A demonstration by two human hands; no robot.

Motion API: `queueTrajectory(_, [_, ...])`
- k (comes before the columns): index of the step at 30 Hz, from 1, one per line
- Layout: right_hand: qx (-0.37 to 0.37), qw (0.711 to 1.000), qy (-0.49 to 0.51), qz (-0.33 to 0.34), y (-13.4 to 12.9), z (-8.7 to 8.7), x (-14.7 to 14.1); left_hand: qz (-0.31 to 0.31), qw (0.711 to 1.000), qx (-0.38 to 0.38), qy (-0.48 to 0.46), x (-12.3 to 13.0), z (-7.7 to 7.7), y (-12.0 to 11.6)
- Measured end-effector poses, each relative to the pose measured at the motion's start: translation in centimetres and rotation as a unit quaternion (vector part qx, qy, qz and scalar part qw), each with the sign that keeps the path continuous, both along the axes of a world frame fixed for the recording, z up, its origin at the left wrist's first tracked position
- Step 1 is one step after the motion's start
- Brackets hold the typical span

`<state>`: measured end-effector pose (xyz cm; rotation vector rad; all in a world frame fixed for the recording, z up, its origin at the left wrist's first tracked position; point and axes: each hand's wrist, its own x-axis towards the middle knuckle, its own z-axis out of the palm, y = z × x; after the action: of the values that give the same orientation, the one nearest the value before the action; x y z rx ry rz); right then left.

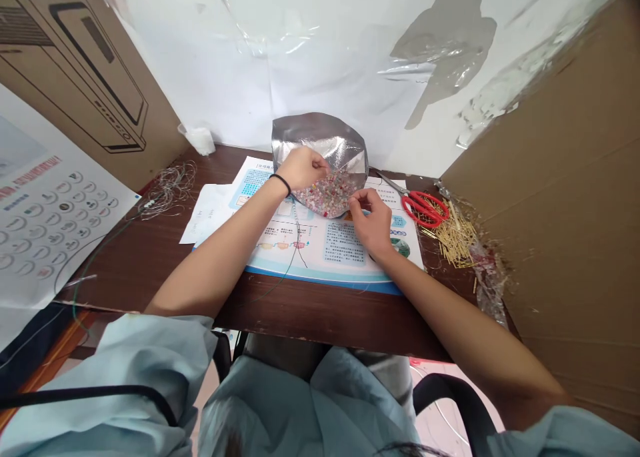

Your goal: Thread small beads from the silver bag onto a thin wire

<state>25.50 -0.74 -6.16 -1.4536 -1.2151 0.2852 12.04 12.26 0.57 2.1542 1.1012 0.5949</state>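
Note:
An open silver foil bag [345, 147] stands on the printed sheet, with many small pink, red and clear beads [325, 194] in its lower part. My left hand [301, 168] reaches over the bag's left side, its fingers bent together just above the beads. What those fingers hold, if anything, is too small to make out. At the bag's right edge, my right hand [373, 220] has thumb and forefinger pinched together; anything between them is hidden. A dark thread [299, 237] runs down from below the bag across the sheet.
Red-handled scissors [425, 207] lie right of the sheet, beside a pile of thin gold-coloured sticks [457, 234] and crumpled clear plastic [490, 277]. Tangled clear line [173, 190] lies at left. Cardboard walls [560, 197] flank the dark table [325, 310].

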Motion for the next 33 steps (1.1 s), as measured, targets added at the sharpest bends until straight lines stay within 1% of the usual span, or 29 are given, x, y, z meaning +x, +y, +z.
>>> queueTrajectory(1, [0.0,1.0,-0.001,-0.001,0.0,0.0,0.0,-0.005,0.997,-0.058,-0.047,-0.2,0.0,-0.6])
queueTrajectory(2, [-0.001,1.0,-0.003,-0.002,0.0,-0.1,0.0,-0.013,0.987,-0.126,-0.097,-0.6,-0.1,-1.2])
queueTrajectory(3, [-0.003,1.0,-0.006,-0.002,0.1,-0.1,0.0,-0.021,0.97,-0.193,-0.147,-1.0,-0.3,-1.9])
queueTrajectory(5, [-0.008,1.0,-0.015,0.0,0.1,-0.2,0.1,-0.035,0.924,-0.308,-0.224,-2.2,-1.2,-3.2])
queueTrajectory(6, [-0.008,1.0,-0.02,0.002,0.1,-0.3,0.2,-0.036,0.902,-0.351,-0.25,-2.8,-1.7,-3.7])
queueTrajectory(8, [0.003,0.999,-0.031,0.008,0.0,-0.4,0.2,-0.037,0.863,-0.425,-0.272,-4.1,-2.8,-4.6])
queueTrajectory(10, [0.028,0.999,-0.045,0.015,-0.1,-0.4,0.2,-0.03,0.838,-0.469,-0.279,-4.9,-3.7,-5.2])
queueTrajectory(11, [0.039,0.998,-0.053,0.017,-0.2,-0.4,0.2,-0.029,0.831,-0.479,-0.282,-5.1,-4.0,-5.4])
queueTrajectory(14, [0.058,0.994,-0.087,0.026,-0.5,-0.2,-0.2,-0.037,0.824,-0.495,-0.275,-5.1,-4.2,-5.7])
queueTrajectory(16, [0.062,0.991,-0.114,0.034,-0.8,0.0,-0.4,-0.041,0.825,-0.496,-0.267,-4.9,-4.1,-5.8])
queueTrajectory(18, [0.07,0.987,-0.137,0.043,-1.0,0.1,-0.7,-0.039,0.841,-0.473,-0.259,-4.8,-3.9,-5.9])
queueTrajectory(19, [0.074,0.986,-0.145,0.046,-1.0,0.1,-0.7,-0.037,0.858,-0.446,-0.253,-4.8,-3.8,-6.0])
queueTrajectory(20, [0.078,0.985,-0.149,0.047,-1.0,0.1,-0.8,-0.033,0.883,-0.402,-0.241,-4.8,-3.6,-6.1])
queueTrajectory(21, [0.078,0.985,-0.148,0.046,-1.0,0.0,-0.8,-0.028,0.913,-0.343,-0.221,-4.8,-3.3,-6.2])
queueTrajectory(23, [0.072,0.987,-0.135,0.04,-0.9,-0.1,-0.8,-0.014,0.969,-0.18,-0.167,-4.7,-2.8,-6.2])
queueTrajectory(24, [0.067,0.989,-0.125,0.036,-0.9,-0.2,-0.8,-0.009,0.987,-0.089,-0.136,-4.5,-2.4,-6.2])
queueTrajectory(25, [0.06,0.991,-0.114,0.033,-0.8,-0.3,-0.8,-0.009,0.995,-0.001,-0.102,-4.3,-2.1,-6.1])
queueTrajectory(26, [0.054,0.993,-0.103,0.03,-0.7,-0.4,-0.7,-0.014,0.995,0.073,-0.067,-3.9,-1.8,-5.9])
queueTrajectory(27, [0.047,0.994,-0.092,0.027,-0.7,-0.5,-0.7,-0.022,0.991,0.131,-0.025,-3.5,-1.5,-5.6])
queueTrajectory(28, [0.04,0.996,-0.08,0.023,-0.6,-0.5,-0.6,-0.031,0.984,0.172,0.025,-3.0,-1.2,-5.3])
queueTrajectory(30, [0.025,0.998,-0.057,0.011,-0.5,-0.6,-0.5,-0.033,0.97,0.206,0.126,-2.0,-0.7,-4.4])
queueTrajectory(32, [0.017,0.999,-0.041,0.002,-0.4,-0.6,-0.4,-0.017,0.961,0.207,0.183,-0.9,-0.4,-3.4])
queueTrajectory(33, [0.014,0.999,-0.034,-0.002,-0.4,-0.5,-0.3,-0.01,0.96,0.198,0.196,-0.5,-0.3,-3.0])
